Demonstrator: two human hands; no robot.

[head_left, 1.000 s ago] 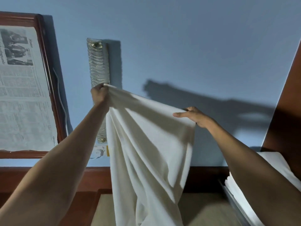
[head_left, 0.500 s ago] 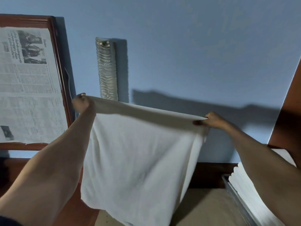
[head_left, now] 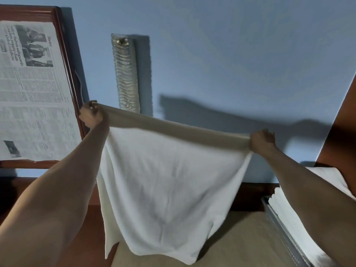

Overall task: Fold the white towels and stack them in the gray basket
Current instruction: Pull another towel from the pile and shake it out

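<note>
The tan surface [head_left: 240, 241] fills the lower middle of the view, flat and plain; whether it is a desk top or a bed cannot be told. The gray basket [head_left: 279, 225] stands directly on it, and only the basket's long left wall, dotted with small holes, shows. Inside the basket sits 1 stack of folded white towels [head_left: 291, 222], rising above the rim. Left of the basket the tan runs on to a reddish-brown wooden edge [head_left: 90, 234]. Behind the basket a dark wooden strip [head_left: 256, 197] borders the surface.
</note>
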